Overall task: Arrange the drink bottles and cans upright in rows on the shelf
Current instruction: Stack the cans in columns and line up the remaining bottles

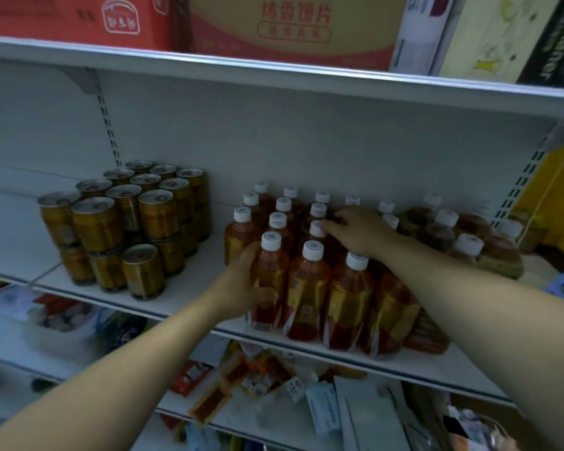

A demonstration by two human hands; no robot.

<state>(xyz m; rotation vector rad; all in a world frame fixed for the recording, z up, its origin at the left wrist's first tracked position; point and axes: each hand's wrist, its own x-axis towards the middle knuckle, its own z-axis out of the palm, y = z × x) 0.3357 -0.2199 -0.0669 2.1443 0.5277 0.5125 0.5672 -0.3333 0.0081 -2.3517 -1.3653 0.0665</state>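
Drink bottles [310, 288] stand upright in tight rows on a white shop shelf [192, 291], with gold cans [127, 222] stacked two high, apart to their left. A person's left hand [241, 281] grips the front-left bottle [271, 265] around its body. The right hand [362, 232] lies open across the white caps [316, 228] further back, fingers outstretched. The front row sits close to the shelf lip, so a sharp pull or a push from above would likely topple neighbours in a chain or send one off the edge.
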